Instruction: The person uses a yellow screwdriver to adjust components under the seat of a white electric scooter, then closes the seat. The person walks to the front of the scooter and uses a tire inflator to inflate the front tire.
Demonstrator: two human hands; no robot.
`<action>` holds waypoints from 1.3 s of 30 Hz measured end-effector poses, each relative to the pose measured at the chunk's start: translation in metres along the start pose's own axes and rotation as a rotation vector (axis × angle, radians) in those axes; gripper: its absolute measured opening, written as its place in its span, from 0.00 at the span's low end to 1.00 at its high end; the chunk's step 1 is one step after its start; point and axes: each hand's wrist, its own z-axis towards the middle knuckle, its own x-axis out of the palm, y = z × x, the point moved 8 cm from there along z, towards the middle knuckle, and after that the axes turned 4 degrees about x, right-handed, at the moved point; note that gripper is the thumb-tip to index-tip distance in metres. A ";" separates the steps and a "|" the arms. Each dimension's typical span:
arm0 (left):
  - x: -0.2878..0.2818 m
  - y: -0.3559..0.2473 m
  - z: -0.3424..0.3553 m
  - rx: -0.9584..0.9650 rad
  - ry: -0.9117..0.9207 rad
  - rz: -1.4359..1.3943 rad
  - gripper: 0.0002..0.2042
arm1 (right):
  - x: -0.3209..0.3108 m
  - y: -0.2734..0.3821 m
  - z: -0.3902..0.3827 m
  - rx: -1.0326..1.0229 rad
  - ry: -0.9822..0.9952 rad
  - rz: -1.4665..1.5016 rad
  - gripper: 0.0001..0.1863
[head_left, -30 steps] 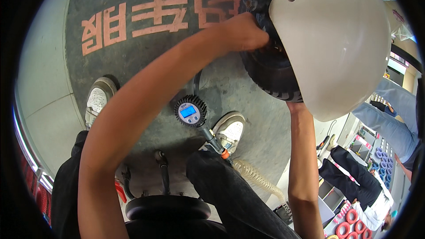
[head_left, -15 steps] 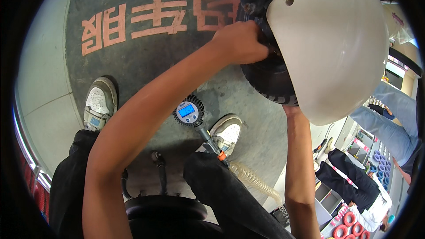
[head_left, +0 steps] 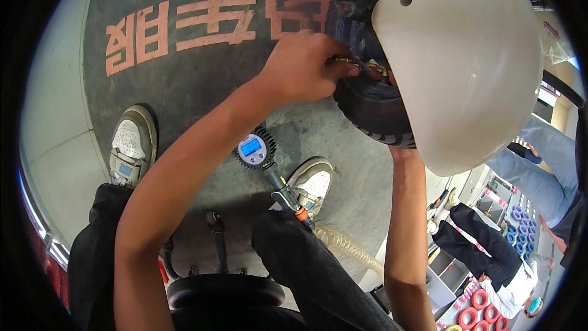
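A black tyre (head_left: 373,113) with chunky tread stands at the upper right, partly covered by a glossy off-white fender (head_left: 465,73) with two holes. My left hand (head_left: 306,66) is beside the wheel's hub, thumb and finger closed on a thin brass-coloured metal piece (head_left: 344,59). Another brass-coloured part (head_left: 378,69) shows at the hub, near the fender's edge. My right hand (head_left: 404,154) reaches up behind the fender and tyre; only its wrist end shows, and its fingers are hidden. Below the wheel, a digital tyre inflator gauge (head_left: 253,149) with a lit blue screen leans by my shoe.
A clear coiled air hose (head_left: 349,248) runs from the gauge toward the lower right. A dark mat (head_left: 202,95) with orange characters covers the floor. A round black stool-like seat (head_left: 223,291) is below me. Other people (head_left: 484,245) and red rings (head_left: 471,315) on shelving are at right.
My left hand has drawn back left from the hub, and the brass-coloured pieces now show. My right forearm has shifted slightly left.
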 end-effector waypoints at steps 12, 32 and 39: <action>0.008 -0.016 -0.002 0.062 -0.202 0.134 0.06 | 0.004 0.004 -0.008 -0.032 0.014 -0.019 0.26; 0.012 -0.023 0.005 0.113 -0.156 0.178 0.06 | -0.010 0.002 -0.017 -0.020 -0.081 -0.011 0.19; 0.007 -0.031 0.020 -0.024 -0.015 0.286 0.08 | -0.016 0.000 -0.012 -0.004 -0.129 0.019 0.16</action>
